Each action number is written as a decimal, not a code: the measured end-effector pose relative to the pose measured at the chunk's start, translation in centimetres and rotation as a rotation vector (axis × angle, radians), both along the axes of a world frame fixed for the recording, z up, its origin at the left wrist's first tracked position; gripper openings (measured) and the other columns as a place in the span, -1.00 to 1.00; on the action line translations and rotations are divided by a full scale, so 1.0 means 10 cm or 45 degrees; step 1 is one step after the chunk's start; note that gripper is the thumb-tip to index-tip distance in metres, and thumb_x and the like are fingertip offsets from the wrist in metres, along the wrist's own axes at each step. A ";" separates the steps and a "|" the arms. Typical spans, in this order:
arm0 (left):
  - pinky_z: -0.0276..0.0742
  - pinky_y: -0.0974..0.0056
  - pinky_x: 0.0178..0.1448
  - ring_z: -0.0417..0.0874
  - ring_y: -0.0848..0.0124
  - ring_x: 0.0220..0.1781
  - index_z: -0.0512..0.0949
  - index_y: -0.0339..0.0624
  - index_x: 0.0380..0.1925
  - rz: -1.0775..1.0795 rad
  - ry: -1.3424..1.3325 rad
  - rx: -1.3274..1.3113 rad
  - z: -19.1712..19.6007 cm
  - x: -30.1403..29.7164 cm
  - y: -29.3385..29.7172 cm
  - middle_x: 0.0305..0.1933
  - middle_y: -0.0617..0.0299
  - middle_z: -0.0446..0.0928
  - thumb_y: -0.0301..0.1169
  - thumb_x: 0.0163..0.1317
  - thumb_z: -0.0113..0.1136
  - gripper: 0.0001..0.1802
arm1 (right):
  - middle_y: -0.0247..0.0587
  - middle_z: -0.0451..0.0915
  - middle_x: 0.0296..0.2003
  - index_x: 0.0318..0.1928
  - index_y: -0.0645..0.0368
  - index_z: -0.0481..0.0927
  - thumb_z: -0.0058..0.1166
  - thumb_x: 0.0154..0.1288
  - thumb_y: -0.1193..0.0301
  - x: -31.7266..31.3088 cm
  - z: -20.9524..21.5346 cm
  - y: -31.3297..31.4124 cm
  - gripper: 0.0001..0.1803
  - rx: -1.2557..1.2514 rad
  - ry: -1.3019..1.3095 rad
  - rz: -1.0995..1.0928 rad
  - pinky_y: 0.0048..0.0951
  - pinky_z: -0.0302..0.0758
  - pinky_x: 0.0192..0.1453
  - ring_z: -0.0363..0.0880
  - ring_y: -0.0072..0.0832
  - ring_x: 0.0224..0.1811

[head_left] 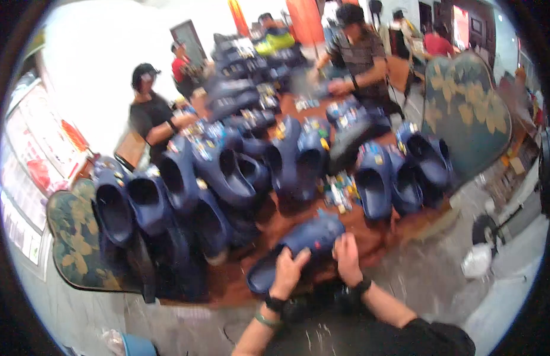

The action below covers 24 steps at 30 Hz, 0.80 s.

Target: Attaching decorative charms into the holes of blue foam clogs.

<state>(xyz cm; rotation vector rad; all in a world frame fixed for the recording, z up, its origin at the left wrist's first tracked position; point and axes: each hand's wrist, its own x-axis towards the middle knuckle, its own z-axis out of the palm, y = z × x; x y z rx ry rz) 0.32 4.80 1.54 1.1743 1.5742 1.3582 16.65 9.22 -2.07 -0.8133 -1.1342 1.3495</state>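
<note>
Head view shows a navy blue foam clog [299,249] lying on its side at the near edge of the brown table [239,285], gripped at once by both hands: the left hand [287,270] curled over its heel end, the right hand [346,258] pressed on its toe end. It appears bare of the small coloured charms [340,193] that dot many of the clogs [227,172] standing in rows beyond, so the decorating looks unfinished for this one, while dozens seem done. Two other people [147,113] work along the far side. Motion blur smears the whole scene; what the fingertips pinch, if anything, cannot be told, and patterned chair backs [465,113] block both table ends.
</note>
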 end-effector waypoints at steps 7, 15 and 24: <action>0.12 0.03 0.37 0.23 0.09 0.29 0.23 -0.23 0.22 0.428 0.846 0.360 0.00 -0.10 0.00 0.23 0.00 0.24 -0.19 0.02 0.50 -0.15 | -0.47 0.19 -0.59 -0.34 0.00 0.42 -0.15 0.50 0.27 0.31 0.25 0.59 -0.79 -0.847 0.891 0.404 -0.61 0.06 -0.56 0.11 -0.69 -0.65; -0.02 -0.11 0.40 0.21 0.00 0.33 0.12 -0.22 0.34 0.129 1.209 0.153 -0.07 -0.25 -0.07 0.28 -0.05 0.24 0.11 0.03 0.36 0.03 | -0.09 0.60 -0.32 -0.11 0.16 0.60 0.13 0.33 0.36 0.04 0.32 0.41 -0.81 0.823 -0.924 -0.024 -0.22 0.53 -0.30 0.62 -0.13 -0.33; 0.07 -0.05 0.30 0.27 0.08 0.25 0.17 -0.16 0.29 0.155 1.257 0.124 -0.04 -0.17 -0.15 0.19 0.05 0.29 0.18 -0.02 0.37 0.01 | -0.31 0.50 -0.50 -0.12 0.04 0.64 0.27 0.18 0.29 -0.03 0.29 0.34 -0.74 1.099 -1.253 -0.166 -0.32 0.33 -0.25 0.47 -0.36 -0.46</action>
